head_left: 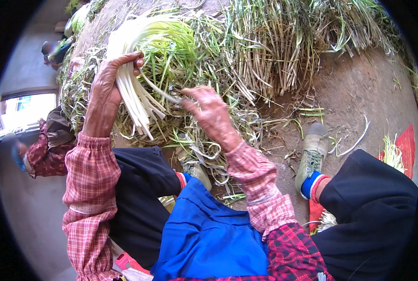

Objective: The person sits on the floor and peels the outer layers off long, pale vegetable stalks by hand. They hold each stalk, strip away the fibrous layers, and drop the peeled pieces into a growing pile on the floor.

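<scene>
My left hand [107, 86] is closed round a thick bunch of pale garlic shoots [136, 96]. Their white stalk ends point down toward me, and their yellow-green leaves [174, 35] fan out at the far side. To the right of the bunch my right hand [208, 110], slightly blurred, has thumb and fingers closed on the end of a thin pale strip [158, 89]. That strip runs across from the bunch near my left fingertips. Beneath both hands lies a tangle of stripped leaves and stalks [209, 150].
A big heap of unpeeled green shoots [284, 51] with brownish stalks covers the ground beyond. My shoes [312, 150] stand apart on bare earth. At the right, more pale shoots [393, 154] lie beside a red sheet [406, 147]. Other people [50, 145] sit at the left.
</scene>
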The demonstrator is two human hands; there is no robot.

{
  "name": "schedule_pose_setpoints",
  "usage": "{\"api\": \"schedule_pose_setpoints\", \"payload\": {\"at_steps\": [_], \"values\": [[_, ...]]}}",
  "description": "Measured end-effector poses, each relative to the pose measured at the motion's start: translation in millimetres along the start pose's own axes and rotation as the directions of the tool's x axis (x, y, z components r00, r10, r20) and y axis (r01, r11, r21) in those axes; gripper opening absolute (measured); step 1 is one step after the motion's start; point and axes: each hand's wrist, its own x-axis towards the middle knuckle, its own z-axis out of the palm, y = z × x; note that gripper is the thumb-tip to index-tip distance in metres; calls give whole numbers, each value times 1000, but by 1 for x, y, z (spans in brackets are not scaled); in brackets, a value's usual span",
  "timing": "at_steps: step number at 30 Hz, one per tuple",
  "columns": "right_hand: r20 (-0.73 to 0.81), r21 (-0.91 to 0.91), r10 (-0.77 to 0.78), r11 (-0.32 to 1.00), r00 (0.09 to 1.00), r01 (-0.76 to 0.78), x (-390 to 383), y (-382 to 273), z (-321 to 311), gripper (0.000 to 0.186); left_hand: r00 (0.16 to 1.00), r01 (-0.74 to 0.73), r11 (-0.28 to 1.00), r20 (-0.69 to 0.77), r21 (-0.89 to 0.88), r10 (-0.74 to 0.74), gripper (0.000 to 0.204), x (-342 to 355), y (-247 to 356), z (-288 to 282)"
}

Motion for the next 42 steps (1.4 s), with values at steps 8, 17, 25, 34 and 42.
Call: {"api": "schedule_pose_setpoints", "payload": {"at_steps": [8,17,25,34,42], "values": [[244,540,388,707,889,-457,-30,-1,39,40,996,10,995,-93,-104,-20,46,9,-3,-5],[174,522,174,819,969,-241,12,-26,37,40,973,228,973,40,-45,-226,50,-17,-48,22],[-266,-587,93,774,960,-238,8,93,0,16,990,-129,980,-72,-154,119,27,-11,-10,23],[-31,-575,410,739,912,-352,27,152,-9,36,967,-230,924,-182,-307,180,23,-12,25,-14],[-109,-519,275,804,955,-291,27,161,-15,26,971,-229,927,-128,-295,200,23,-4,27,-19]]}}
